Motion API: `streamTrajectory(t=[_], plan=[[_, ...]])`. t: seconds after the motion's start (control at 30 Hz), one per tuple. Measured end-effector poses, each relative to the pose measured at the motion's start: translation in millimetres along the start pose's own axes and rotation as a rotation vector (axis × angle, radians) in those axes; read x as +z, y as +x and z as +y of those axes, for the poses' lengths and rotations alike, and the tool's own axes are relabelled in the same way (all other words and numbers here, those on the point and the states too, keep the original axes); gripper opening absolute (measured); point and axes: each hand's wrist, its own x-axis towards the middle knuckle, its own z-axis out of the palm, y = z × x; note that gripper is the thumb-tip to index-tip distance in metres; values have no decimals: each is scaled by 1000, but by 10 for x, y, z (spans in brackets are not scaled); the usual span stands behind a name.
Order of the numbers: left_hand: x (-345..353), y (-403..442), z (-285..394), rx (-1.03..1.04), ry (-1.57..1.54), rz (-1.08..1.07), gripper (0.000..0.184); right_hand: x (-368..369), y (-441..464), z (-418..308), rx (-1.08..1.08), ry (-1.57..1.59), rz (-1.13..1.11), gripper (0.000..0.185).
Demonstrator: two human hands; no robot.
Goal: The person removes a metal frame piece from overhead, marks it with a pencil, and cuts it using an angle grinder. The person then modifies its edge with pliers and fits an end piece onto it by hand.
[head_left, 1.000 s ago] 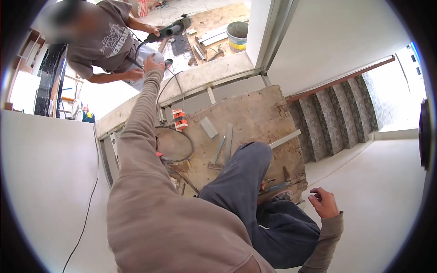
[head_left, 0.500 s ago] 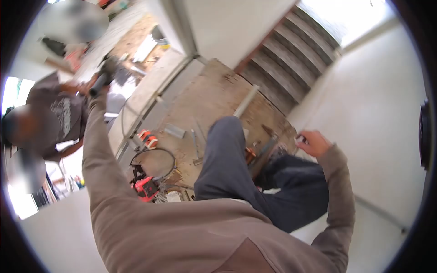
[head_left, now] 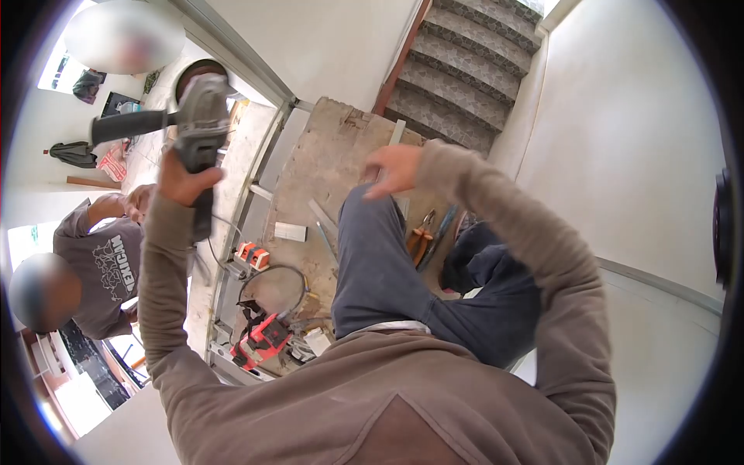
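Observation:
My left hand (head_left: 184, 183) is wrapped round the body of an angle grinder (head_left: 203, 128), raised at the upper left, its black side handle pointing left. My right hand (head_left: 394, 170) hovers above my bent knee (head_left: 368, 225), thumb and fingers apart and slightly blurred, holding nothing. Below my knees lies a worn wooden board (head_left: 310, 174). On it are an orange-and-black box-like device (head_left: 253, 255), a short grey metal piece (head_left: 291, 232) and orange-handled pliers (head_left: 421, 239). A red tool (head_left: 267, 339) with a coiled cable sits nearer my body.
A co-worker in a printed shirt (head_left: 108, 263) stands at the left, beyond the sill. Another person's blurred head shows at the top left. Stairs (head_left: 457, 70) lie past the board's far edge. A pale wall (head_left: 635, 155) rises at the right.
The grinder has passed from the co-worker's side into my left hand and come closer to me. My right hand has swung left from beside the right wall to over my knee.

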Motion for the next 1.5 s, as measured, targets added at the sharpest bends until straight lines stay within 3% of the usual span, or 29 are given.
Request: streamTrajectory(t=[0.07,0.23,0.33,0.4,0.5,0.63,0.73,0.77,0.8,0.83,0.87,0.9,0.97,1.03,1.13,1.17,1.23,1.33,1.43,1.5], plan=[[434,116,375,-85,-140,-77,54,150,217,-353,20,385,21,79],[1468,566,777,-15,-391,-77,55,743,666,-578,-535,1213,401,84],[1915,807,897,-69,-397,-10,50,858,544,-522,-336,1520,697,79],[2113,905,890,-126,-339,48,49,802,438,-381,-297,1446,796,70],[2283,986,758,-256,-663,-81,43,692,327,-161,-289,1411,759,64],[2469,1010,650,-315,-763,-210,50,806,389,-89,-214,1316,888,69],[2539,1045,465,-391,-1289,-444,64,699,207,-140,-292,1548,757,72],[2538,1016,440,-340,-1292,-446,75,645,163,-162,-312,1657,673,72],[2530,1047,427,-291,-1278,-521,74,637,151,-163,-333,1767,587,72],[2508,1092,406,-245,-1263,-597,73,646,191,-163,-342,1706,608,73],[2493,1131,397,-189,-1249,-672,72,662,283,-119,-308,1529,773,74],[2487,1136,393,-265,-1295,-658,66,650,360,-95,-277,1342,931,75],[2520,1174,364,-206,-1116,-473,62,682,376,12,-65,1023,1021,77],[2539,1205,389,-200,-972,-349,56,570,162,-11,271,760,874,79],[2579,1157,417,-290,-797,-250,44,672,317,-8,228,733,973,69],[2621,1126,441,-342,-873,-220,40,687,359,18,76,938,958,65],[2685,1056,403,-242,-834,-180,40,717,412,78,-233,1332,895,57],[2780,944,327,-94,-709,-93,38,739,368,176,-215,1450,742,53],[2691,814,210,-44,-665,43,39,726,239,71,-180,1513,736,49],[2568,860,-90,-17,-560,344,39,721,139,139,-268,1771,544,52]])
